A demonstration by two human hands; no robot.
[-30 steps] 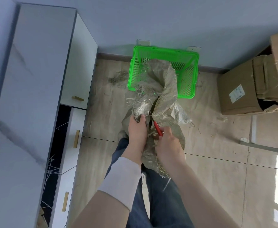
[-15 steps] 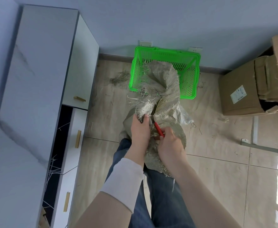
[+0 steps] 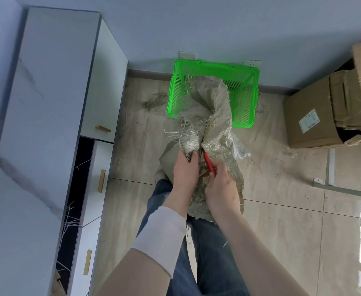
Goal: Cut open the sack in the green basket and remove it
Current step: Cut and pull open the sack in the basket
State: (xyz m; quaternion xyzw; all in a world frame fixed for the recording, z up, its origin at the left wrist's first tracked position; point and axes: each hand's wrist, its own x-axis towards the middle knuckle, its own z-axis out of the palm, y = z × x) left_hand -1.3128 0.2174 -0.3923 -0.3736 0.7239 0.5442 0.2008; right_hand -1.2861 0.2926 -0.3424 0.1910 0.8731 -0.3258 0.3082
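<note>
Near green basket (image 3: 215, 66), left hand (image 3: 184, 169) gripping sack (image 3: 215, 99) — right hand (image 3: 221, 186) holding cutter (image 3: 209, 164)

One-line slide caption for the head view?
Left hand grips the frayed sack trailing from the green basket; right hand holds a red tool against it.

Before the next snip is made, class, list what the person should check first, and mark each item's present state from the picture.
1. Left hand grips the sack beside the slit: ok.
2. Right hand holds the red-handled cutter at the slit: ok.
3. Left thumb clear of the blade: cannot tell, the blade is hidden in the fabric.
4. Sack out of the green basket: not ok, its far end lies inside.
5. Loose fibres cleared away: not ok, a clump lies left of the basket.
</note>
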